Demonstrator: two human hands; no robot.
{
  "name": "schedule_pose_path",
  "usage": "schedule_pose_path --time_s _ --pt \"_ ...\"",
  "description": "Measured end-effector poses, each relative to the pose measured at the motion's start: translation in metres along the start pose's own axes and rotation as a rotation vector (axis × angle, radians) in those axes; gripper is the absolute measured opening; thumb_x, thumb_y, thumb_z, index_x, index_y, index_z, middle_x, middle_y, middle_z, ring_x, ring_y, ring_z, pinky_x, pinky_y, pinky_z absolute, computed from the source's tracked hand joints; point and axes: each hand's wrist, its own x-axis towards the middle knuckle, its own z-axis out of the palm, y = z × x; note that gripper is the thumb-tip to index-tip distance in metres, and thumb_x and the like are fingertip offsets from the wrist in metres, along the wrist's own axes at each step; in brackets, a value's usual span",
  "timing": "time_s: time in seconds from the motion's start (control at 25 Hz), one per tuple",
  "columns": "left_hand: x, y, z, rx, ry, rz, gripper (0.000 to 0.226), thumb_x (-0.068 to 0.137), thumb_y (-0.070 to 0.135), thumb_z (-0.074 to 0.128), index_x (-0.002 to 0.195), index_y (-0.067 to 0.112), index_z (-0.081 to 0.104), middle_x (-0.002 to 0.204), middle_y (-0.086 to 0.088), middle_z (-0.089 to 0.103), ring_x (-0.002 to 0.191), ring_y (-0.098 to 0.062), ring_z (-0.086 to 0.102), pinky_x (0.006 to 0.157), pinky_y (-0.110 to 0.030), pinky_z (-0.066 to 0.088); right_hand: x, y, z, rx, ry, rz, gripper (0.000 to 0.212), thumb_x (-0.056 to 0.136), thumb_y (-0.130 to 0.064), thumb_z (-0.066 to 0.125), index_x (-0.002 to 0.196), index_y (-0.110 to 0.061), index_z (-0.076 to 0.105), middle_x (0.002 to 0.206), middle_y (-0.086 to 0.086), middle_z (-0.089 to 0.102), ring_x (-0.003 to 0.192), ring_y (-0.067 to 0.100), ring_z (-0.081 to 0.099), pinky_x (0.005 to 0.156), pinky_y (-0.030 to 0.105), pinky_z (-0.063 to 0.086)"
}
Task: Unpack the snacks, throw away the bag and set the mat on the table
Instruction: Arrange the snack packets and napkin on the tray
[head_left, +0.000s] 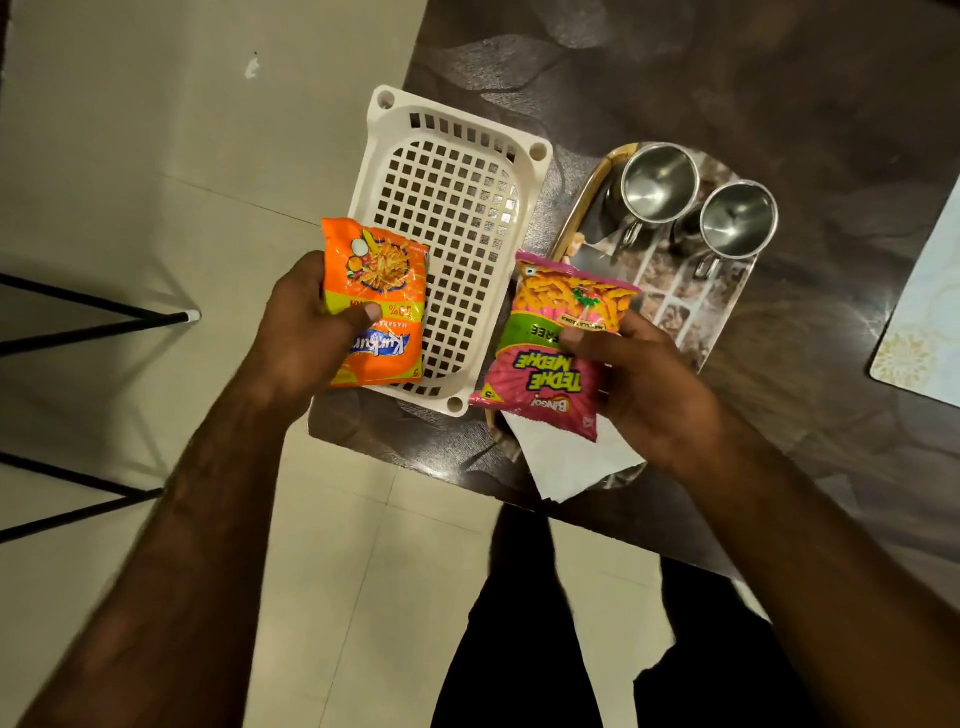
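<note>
Orange packet (375, 306) sits pinched in my left hand (304, 332), thumb across its front, over the white basket (452, 218) near the table's (779, 78) front left corner; my right hand (649, 384) likewise clamps the pink packet (556, 348) above the tray (722, 306). Both look light, crinkly, slippery; I'd grip mid-body

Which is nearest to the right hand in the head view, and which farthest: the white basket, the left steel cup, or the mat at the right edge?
From the right hand:
1. White basket, just to its left on the table.
2. Left steel cup, up on the tray beyond the hand.
3. Mat, far right at the frame edge.
</note>
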Motion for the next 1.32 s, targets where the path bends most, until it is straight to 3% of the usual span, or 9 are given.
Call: schedule_pose_path --time_s 0.08,0.28,0.44,0.56,0.72,0.84,1.08,1.2,1.32 --pt "-0.011 0.006 0.0 -0.101 -0.012 -0.017 0.042 0.088 0.016 0.074 0.127 0.022 0.059 0.104 0.017 0.07 0.083 0.005 0.071 0.072 -0.02 0.058 -0.007 0.001 -0.021 0.005 0.062 -0.034 0.045 0.068 -0.015 0.084 0.11 -0.019 0.071 0.105 0.008 0.079 0.086 0.024 0.077 0.069 0.035 0.061" --pt "-0.031 0.034 0.033 -0.26 -0.229 -0.045 0.059 0.077 0.021 0.081 0.132 0.02 0.057 0.122 -0.005 0.072 0.107 -0.027 0.072 0.093 -0.054 0.056 -0.019 -0.004 -0.066 0.015 0.345 -0.084 0.029 0.081 -0.002 0.075 0.1 -0.023 0.068 0.089 -0.001 0.081 0.075 0.018 0.078 0.063 0.034 0.061" --pt "-0.03 0.061 0.083 -0.231 -0.392 -0.01 0.05 0.084 0.008 0.076 0.129 0.017 0.057 0.114 -0.003 0.074 0.099 -0.019 0.075 0.088 -0.044 0.06 -0.021 -0.01 -0.079 -0.009 0.413 -0.114 0.041 0.082 0.002 0.075 0.12 -0.008 0.066 0.105 0.01 0.078 0.079 0.021 0.078 0.061 0.029 0.06" --pt "-0.021 0.074 0.113 -0.265 -0.462 -0.002 0.041 0.086 0.002 0.073 0.118 0.022 0.059 0.107 0.003 0.074 0.091 -0.011 0.075 0.077 -0.028 0.061 -0.017 -0.015 -0.083 -0.049 0.394 -0.104 0.046 0.082 0.002 0.076 0.125 -0.006 0.063 0.112 0.014 0.076 0.093 0.03 0.077 0.07 0.037 0.062" --pt "-0.01 0.079 0.134 -0.187 -0.44 0.0 0.051 0.088 0.001 0.071 0.135 0.009 0.052 0.123 -0.009 0.069 0.109 -0.022 0.069 0.091 -0.04 0.058 -0.011 -0.011 -0.079 -0.216 0.397 -0.173 0.047 0.078 -0.007 0.084 0.119 -0.007 0.061 0.103 0.009 0.075 0.093 0.027 0.077 0.076 0.046 0.065" --pt "-0.007 0.078 0.137 -0.067 -0.391 0.044 0.056 0.089 0.004 0.07 0.139 0.009 0.046 0.125 -0.004 0.065 0.113 -0.022 0.065 0.094 -0.038 0.056 -0.008 -0.005 -0.074 -0.38 0.501 -0.223 0.052 0.073 -0.024 0.089 0.115 -0.015 0.06 0.111 0.015 0.069 0.096 0.031 0.074 0.079 0.052 0.063" --pt "-0.007 0.078 0.148 0.453 -0.158 0.367 0.075 0.086 0.033 0.073 0.148 0.014 0.034 0.135 -0.011 0.051 0.116 -0.03 0.059 0.094 -0.048 0.052 -0.006 -0.003 -0.086 -0.449 0.544 -0.243 0.108 0.06 -0.048 0.085 0.151 -0.026 0.032 0.125 0.014 0.06 0.114 0.029 0.065 0.095 0.054 0.055" --pt "-0.009 0.076 0.151 0.688 -0.088 0.438 0.085 0.088 0.043 0.067 0.155 0.015 0.024 0.134 -0.016 0.044 0.114 -0.034 0.056 0.088 -0.048 0.052 -0.01 0.003 -0.091 -0.388 0.541 -0.261 0.103 0.071 -0.038 0.086 0.154 -0.03 0.025 0.123 0.007 0.062 0.113 0.026 0.067 0.097 0.056 0.055" --pt "-0.009 0.076 0.149 0.729 -0.109 0.426 0.086 0.09 0.046 0.063 0.157 0.015 0.02 0.138 -0.017 0.041 0.122 -0.033 0.049 0.093 -0.048 0.05 -0.012 0.006 -0.091 -0.37 0.557 -0.29 0.096 0.081 -0.029 0.082 0.157 -0.029 0.024 0.128 0.017 0.059 0.114 0.031 0.066 0.098 0.055 0.054"
